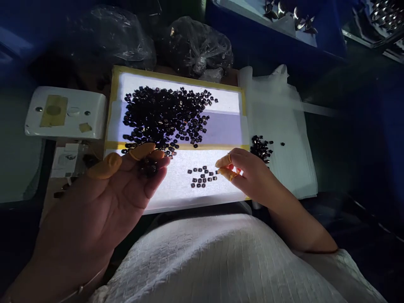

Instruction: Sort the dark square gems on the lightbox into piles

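Note:
A lit white panel [221, 126] with yellow tape edges carries a big heap of small dark parts [164, 115]. My left hand [116, 189], palm up with orange finger cots, cups a few of these dark parts [149, 165] over the panel's near left. My right hand [244, 170], also with finger cots, has thumb and forefinger pinched together beside a small group of parts [202, 176] laid out on the panel's near edge. What the pinch holds is too small to see.
A second small pile of dark parts [261, 148] lies on white cloth [284, 126] right of the panel. A white switch box [66, 112] sits to the left. Clear plastic bags [195, 48] lie behind. Blue bins [284, 25] with metal pieces stand at the back right.

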{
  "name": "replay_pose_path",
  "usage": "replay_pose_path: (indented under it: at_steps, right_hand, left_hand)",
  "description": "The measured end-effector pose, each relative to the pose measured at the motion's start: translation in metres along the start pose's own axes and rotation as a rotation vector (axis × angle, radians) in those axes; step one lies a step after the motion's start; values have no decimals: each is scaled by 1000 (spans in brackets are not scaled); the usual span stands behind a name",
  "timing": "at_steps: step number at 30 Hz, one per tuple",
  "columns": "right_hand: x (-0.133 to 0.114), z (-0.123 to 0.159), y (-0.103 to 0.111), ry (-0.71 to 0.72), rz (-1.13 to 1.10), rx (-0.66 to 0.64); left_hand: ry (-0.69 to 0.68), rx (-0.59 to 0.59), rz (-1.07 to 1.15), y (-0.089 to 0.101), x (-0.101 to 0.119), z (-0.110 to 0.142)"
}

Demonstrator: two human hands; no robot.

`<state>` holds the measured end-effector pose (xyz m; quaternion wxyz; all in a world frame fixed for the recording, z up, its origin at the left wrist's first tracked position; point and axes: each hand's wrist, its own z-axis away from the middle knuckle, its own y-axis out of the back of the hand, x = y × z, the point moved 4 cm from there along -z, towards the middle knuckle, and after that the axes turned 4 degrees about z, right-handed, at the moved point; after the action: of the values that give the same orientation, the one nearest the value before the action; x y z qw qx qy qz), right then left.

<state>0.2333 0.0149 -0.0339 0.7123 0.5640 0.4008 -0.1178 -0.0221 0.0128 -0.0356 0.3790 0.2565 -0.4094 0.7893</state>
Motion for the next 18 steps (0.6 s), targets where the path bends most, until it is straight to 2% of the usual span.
replay_pose_path:
  at_steps: [4,9,12,15,18]
  right_hand:
    - [-10,8,-7,154,187,-24]
    - [-13,10,-15,223,383,-14]
    - [-17,6,-9,242,277,48]
    - [-28,-2,0,250,107,149]
    - [-41,-12,4,296,13,174]
  left_hand:
    - [-9,-72,-7,-6,-2,0]
    - [44,-75,-2,-8,-6,0]
    - [83,-95,7,-6,-13,0]
    - [150,-177,29,-10,-26,1]
    - [256,-230,55,-17,-39,4]
